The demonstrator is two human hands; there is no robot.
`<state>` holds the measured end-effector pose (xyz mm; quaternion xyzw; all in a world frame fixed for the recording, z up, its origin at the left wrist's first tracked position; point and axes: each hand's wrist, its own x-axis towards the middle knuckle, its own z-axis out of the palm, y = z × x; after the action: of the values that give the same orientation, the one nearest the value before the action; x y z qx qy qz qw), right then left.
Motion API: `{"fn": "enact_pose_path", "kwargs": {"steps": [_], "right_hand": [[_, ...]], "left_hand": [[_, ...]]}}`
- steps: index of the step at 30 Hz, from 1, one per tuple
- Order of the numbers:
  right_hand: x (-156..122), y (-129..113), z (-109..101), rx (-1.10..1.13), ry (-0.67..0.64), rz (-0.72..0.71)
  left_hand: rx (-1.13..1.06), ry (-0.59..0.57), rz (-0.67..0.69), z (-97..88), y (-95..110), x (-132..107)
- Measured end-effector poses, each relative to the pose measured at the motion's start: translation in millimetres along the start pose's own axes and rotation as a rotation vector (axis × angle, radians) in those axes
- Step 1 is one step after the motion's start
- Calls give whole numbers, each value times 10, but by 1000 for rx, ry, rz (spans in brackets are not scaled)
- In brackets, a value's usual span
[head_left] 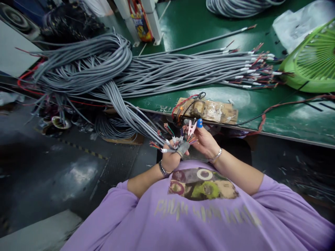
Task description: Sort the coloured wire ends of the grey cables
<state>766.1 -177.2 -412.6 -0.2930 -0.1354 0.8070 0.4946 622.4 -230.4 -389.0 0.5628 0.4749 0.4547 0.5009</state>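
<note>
My left hand (171, 158) is closed around the ends of several grey cables (151, 134), whose stripped tips fan out in thin coloured wires (192, 140). A dark grey band or sleeve (183, 149) shows on the cable end in front of its fingers. My right hand (206, 142), with a blue cover (199, 123) on the thumb tip, is closed beside those wires. A small pink clip-like tool (192, 128) sits at its fingers, seemingly in its grip. The fingertips are partly hidden.
On the green table (288, 122) lies a long bundle of grey cables (183, 71) with stripped ends, looped at left. A stained wooden board (214, 111) with wires sits at the near edge. A green fan (311, 59) and plastic bag (300, 24) are at right.
</note>
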Motion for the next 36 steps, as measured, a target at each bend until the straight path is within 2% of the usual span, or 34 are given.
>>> {"fn": "enact_pose_path", "kwargs": {"steps": [13, 18, 24, 30, 36], "right_hand": [[-64, -72, 27, 7, 5, 25], [-85, -60, -3, -53, 24, -54], [-83, -13, -48, -119, -22, -149], [-36, -3, -29, -20, -24, -9], [-21, -21, 5, 4, 21, 2]], "left_hand": [[50, 11, -45, -67, 111, -77], [72, 11, -52, -117, 121, -156], [86, 60, 23, -66, 140, -101], [96, 81, 44, -10, 83, -37], [84, 97, 44, 13, 35, -26]]}}
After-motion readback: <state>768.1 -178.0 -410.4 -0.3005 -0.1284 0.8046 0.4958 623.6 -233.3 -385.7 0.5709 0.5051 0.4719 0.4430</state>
